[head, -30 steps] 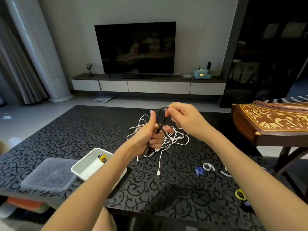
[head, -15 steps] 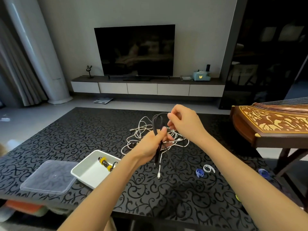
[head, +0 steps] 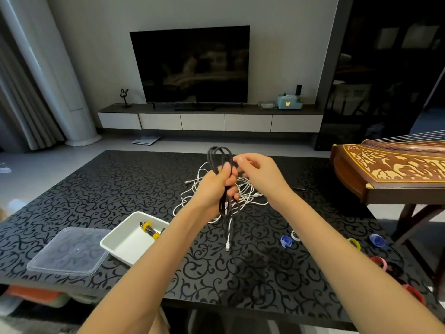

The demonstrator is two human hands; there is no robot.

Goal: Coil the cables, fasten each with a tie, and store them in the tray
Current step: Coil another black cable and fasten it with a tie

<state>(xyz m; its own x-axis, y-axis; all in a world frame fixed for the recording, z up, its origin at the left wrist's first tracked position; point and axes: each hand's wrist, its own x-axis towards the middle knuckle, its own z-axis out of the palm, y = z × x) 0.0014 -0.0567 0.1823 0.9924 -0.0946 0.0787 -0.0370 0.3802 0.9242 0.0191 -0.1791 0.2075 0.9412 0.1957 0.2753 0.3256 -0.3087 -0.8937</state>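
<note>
Black cable (head: 219, 155), white tray (head: 125, 239)

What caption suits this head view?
A coiled black cable gripped in the left hand, right hand close, over tangled white cables.

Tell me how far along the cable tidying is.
Done: one coiled cable with yellow ties lies in the white tray. In hand: the left hand grips a coiled black cable, not yet tied; the right hand is at its top loops. Left: the tangle of white cables on the table, with a blue tie and others lying loose nearby.
</note>
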